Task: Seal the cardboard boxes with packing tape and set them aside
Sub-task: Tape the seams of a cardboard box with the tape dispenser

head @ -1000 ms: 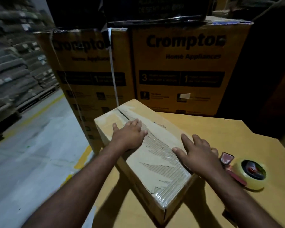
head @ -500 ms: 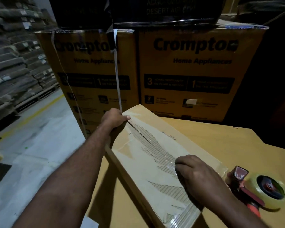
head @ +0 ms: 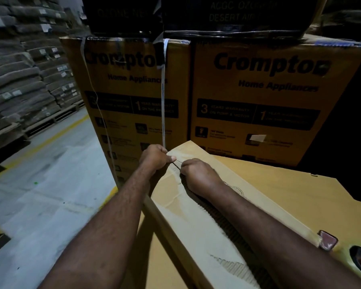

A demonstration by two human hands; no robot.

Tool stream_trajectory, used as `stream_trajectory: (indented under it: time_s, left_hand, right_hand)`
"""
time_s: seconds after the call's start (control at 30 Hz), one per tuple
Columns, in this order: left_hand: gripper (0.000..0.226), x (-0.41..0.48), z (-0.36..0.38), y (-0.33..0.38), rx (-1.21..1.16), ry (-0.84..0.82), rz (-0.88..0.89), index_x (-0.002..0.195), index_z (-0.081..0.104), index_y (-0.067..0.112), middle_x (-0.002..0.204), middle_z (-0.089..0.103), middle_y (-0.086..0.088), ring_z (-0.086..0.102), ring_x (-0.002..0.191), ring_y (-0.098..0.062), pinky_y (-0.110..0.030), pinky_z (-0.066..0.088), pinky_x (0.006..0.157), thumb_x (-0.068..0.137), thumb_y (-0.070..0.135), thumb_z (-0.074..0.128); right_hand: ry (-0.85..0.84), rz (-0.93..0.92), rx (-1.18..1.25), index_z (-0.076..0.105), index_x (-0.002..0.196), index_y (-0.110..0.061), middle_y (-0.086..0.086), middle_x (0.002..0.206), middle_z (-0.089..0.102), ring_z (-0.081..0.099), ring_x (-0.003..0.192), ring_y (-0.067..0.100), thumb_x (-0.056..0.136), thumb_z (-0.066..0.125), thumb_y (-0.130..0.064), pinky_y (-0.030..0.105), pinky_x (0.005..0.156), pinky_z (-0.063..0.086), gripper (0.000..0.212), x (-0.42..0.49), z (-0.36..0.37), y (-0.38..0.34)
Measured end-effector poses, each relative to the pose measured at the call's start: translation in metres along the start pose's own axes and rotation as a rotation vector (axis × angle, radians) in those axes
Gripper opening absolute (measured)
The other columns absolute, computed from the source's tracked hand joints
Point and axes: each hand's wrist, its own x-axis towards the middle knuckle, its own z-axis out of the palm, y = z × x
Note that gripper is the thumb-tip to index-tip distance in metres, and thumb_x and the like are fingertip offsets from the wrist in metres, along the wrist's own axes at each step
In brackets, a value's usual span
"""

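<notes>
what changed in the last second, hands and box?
Left hand slid from the box top to its far corner and now grips it. Right hand moved from the near end up beside it, curled at the seam. Tape dispenser stayed beside the box.

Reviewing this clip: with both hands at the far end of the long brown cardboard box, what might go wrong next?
1. The long brown cardboard box lies close to the left edge of the carton beneath; a tug by the left hand gripping its far corner might slide it off toward the floor.
2. A dark seam gap shows beside the curled right hand, so that end may be unsealed.
3. Torn patches of exposed corrugation may hold tape poorly.
</notes>
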Motion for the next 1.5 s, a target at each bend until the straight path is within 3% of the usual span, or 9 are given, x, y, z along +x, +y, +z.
stream_trajectory:
  time_s: [0.2, 0.33, 0.47, 0.7, 0.93, 1.07, 1.2, 1.37, 1.5]
  left_hand:
    - [0.019, 0.006, -0.004, -0.009, -0.117, -0.015, -0.016, 0.084, 0.076, 0.023, 0.087, 0.076, 0.001, 0.071, 0.088, -0.022, -0.045, 0.061, 0.085, 0.073, 0.031, 0.090]
    - [0.008, -0.007, -0.002, -0.005, -0.066, -0.012, 0.047, 0.081, 0.078, 0.023, 0.085, 0.075, 0.006, 0.069, 0.086, -0.016, -0.036, 0.059, 0.082, 0.084, 0.030, 0.080]
    - [0.037, -0.022, 0.004, -0.018, 0.004, -0.048, 0.064, 0.052, 0.059, 0.019, 0.060, 0.058, 0.000, 0.053, 0.064, -0.022, -0.033, 0.043, 0.060, 0.088, 0.013, 0.066]
    - [0.023, -0.038, 0.004, -0.023, -0.037, -0.007, 0.044, 0.075, 0.075, 0.025, 0.075, 0.073, 0.009, 0.068, 0.076, -0.015, -0.025, 0.048, 0.064, 0.085, 0.045, 0.077]
    - [0.035, -0.079, -0.026, -0.040, 0.151, 0.034, 0.080, 0.073, 0.070, 0.020, 0.068, 0.067, 0.007, 0.060, 0.064, -0.014, -0.026, 0.041, 0.058, 0.096, 0.046, 0.064]
    - [0.022, -0.107, -0.019, -0.067, -0.083, 0.175, 0.096, 0.089, 0.078, 0.028, 0.083, 0.072, 0.018, 0.066, 0.079, -0.005, -0.022, 0.048, 0.061, 0.099, 0.035, 0.060]
    - [0.018, -0.117, 0.005, -0.078, -0.500, 0.302, 0.072, 0.107, 0.071, 0.025, 0.099, 0.068, 0.017, 0.061, 0.093, 0.004, -0.002, 0.041, 0.062, 0.104, 0.025, 0.054]
    - [0.023, -0.109, 0.022, -0.081, -0.742, 0.392, -0.120, 0.108, 0.070, 0.019, 0.098, 0.070, 0.004, 0.063, 0.090, -0.014, -0.022, 0.047, 0.063, 0.104, 0.021, 0.047]
    - [0.026, -0.104, 0.028, -0.076, -0.796, 0.471, -0.138, 0.110, 0.071, 0.013, 0.098, 0.070, -0.002, 0.061, 0.079, -0.010, -0.012, 0.044, 0.053, 0.102, 0.013, 0.046]
  right_hand:
    - [-0.062, -0.018, -0.044, 0.067, 0.101, -0.010, 0.006, 0.099, 0.059, 0.053, 0.095, 0.024, 0.091, 0.054, -0.018, 0.034, 0.066, 0.046, 0.018, -0.010, -0.008, -0.010]
    - [0.071, 0.003, 0.042, 0.068, 0.108, -0.017, 0.001, 0.100, 0.060, 0.055, 0.091, 0.019, 0.093, 0.056, -0.025, 0.038, 0.074, 0.054, 0.021, 0.014, -0.008, 0.001]
    - [0.076, -0.025, 0.165, 0.068, 0.109, -0.016, 0.002, 0.106, 0.062, 0.056, 0.099, 0.021, 0.093, 0.052, -0.017, 0.037, 0.078, 0.052, 0.023, 0.042, 0.011, -0.001]
    - [0.106, 0.122, 0.066, 0.068, 0.097, -0.021, -0.004, 0.099, 0.064, 0.055, 0.091, 0.015, 0.082, 0.045, -0.031, 0.035, 0.084, 0.044, 0.030, 0.051, 0.016, 0.024]
    - [0.123, 0.330, 0.027, 0.062, 0.090, -0.022, -0.003, 0.093, 0.058, 0.050, 0.089, 0.018, 0.081, 0.042, -0.035, 0.050, 0.095, 0.041, 0.025, 0.058, 0.023, 0.024]
    - [0.119, 0.369, 0.050, 0.058, 0.090, -0.021, -0.002, 0.092, 0.054, 0.045, 0.087, 0.018, 0.082, 0.042, -0.033, 0.053, 0.092, 0.043, 0.021, 0.061, 0.027, 0.023]
    - [0.143, 0.382, 0.058, 0.060, 0.095, -0.019, -0.001, 0.095, 0.056, 0.047, 0.090, 0.019, 0.084, 0.044, -0.033, 0.051, 0.091, 0.045, 0.024, 0.065, 0.030, 0.023]
    - [0.072, 0.220, 0.032, 0.055, 0.080, -0.024, -0.005, 0.086, 0.052, 0.046, 0.088, 0.016, 0.083, 0.049, -0.031, 0.042, 0.091, 0.040, 0.010, 0.068, 0.023, 0.014]
    - [0.016, 0.087, 0.144, 0.058, 0.074, -0.023, -0.005, 0.081, 0.055, 0.048, 0.083, 0.016, 0.074, 0.045, -0.031, 0.037, 0.085, 0.045, 0.015, 0.063, 0.025, -0.023]
